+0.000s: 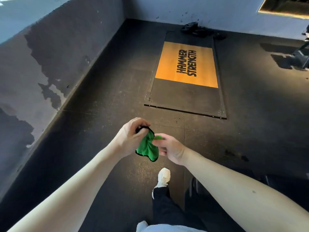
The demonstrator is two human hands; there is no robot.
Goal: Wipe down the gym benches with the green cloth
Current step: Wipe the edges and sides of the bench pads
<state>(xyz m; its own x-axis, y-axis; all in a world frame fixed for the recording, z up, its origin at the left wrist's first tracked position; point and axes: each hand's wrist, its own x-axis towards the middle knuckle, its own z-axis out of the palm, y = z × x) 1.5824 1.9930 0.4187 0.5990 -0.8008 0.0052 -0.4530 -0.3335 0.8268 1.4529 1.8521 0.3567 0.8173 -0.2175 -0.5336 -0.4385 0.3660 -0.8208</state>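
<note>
A dark rubber floor (103, 104) fills most of the frame, and in the upper middle lies a black-edged lifting platform (185, 97) with an orange panel (168, 67) lettered "HAMMER STRENGTH". A dark wall (41, 56) with patchy, peeling paint runs down the left side. At the top a pale far wall (200, 9) has a dark heap (195, 30) at its foot, touching the platform's far end, and some gym equipment (301, 59) shows at the right edge.
</note>
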